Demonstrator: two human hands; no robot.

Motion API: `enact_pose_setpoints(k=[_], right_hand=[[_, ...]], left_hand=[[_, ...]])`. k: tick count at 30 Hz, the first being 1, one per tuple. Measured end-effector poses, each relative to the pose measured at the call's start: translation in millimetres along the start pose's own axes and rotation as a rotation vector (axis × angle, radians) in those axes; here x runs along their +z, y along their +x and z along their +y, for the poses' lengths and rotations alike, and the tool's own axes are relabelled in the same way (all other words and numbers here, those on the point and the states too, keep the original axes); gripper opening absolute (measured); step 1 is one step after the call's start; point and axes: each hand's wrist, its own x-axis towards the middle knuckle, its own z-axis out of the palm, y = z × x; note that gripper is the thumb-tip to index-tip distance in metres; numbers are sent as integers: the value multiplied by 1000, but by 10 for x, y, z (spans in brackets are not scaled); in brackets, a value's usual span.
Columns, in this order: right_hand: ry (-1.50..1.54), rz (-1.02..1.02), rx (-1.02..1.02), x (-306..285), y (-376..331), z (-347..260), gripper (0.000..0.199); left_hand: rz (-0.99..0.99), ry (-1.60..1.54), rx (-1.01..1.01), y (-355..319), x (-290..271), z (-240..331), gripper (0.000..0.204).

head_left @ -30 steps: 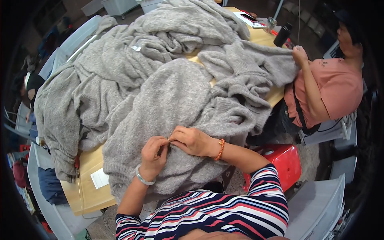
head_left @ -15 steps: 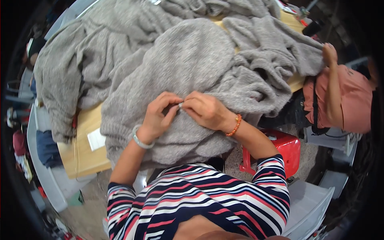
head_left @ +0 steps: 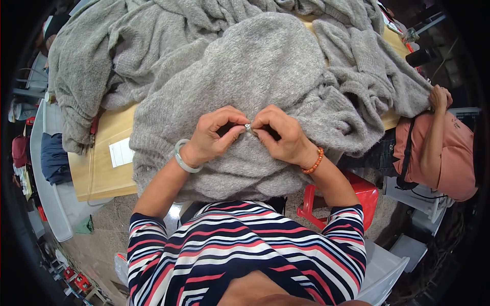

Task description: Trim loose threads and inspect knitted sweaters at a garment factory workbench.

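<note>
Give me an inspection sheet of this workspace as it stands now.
Surface: wooden table, mostly covered by knitwear.
Job's things: grey knitted garment spread in front; a small shiny item pinched against it.
Clutter: more grey knitwear heaped at left and rear; white paper slip on the bare wood.
Grippers: left hand and right hand meet fingertip to fingertip on the small shiny item.
Cables: nothing seen.
Surroundings: red stool; another person in a pink top at right, touching the knitwear.
</note>
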Motion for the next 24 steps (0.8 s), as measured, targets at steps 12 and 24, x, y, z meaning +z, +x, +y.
enact_pose_setpoints(k=[12, 24], right_hand=[[-68, -52, -105, -63, 58, -57, 19], [-51, -182, -37, -32, -3, -14, 23]], left_hand=[[-97, -52, -39, 28, -79, -6, 10], [-294, -96, -114, 76, -136, -8, 9]])
